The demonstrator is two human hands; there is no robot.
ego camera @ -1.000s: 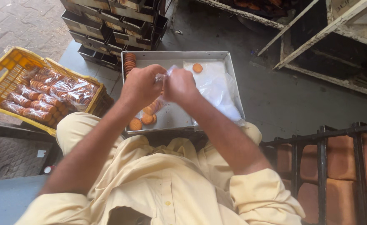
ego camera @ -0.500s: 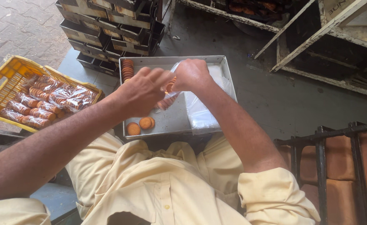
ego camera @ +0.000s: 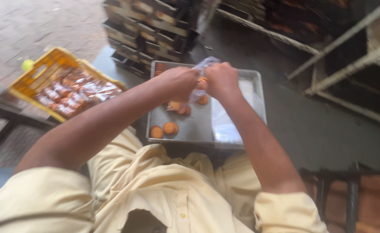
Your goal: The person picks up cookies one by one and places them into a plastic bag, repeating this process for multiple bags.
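Observation:
My left hand (ego camera: 179,83) and my right hand (ego camera: 221,80) meet above a metal tray (ego camera: 198,125) and both grip a clear plastic bag (ego camera: 202,69) that holds round orange biscuits. The bag's top sticks up between the two hands. Loose round biscuits (ego camera: 164,129) lie on the tray's near left part, and a few more show just under the hands. A stack of clear plastic bags (ego camera: 226,125) lies flat on the tray's right side.
A yellow crate (ego camera: 47,71) full of packed biscuit bags stands at the left. Dark stacked trays (ego camera: 151,30) rise behind the metal tray. Metal rack frames (ego camera: 349,51) stand at the right, and a dark rack with loaves (ego camera: 349,203) at bottom right.
The view shifted, so the tray and crate now sit lower and more central. Both hands stayed together on the bag, which is lifted a little higher over the tray.

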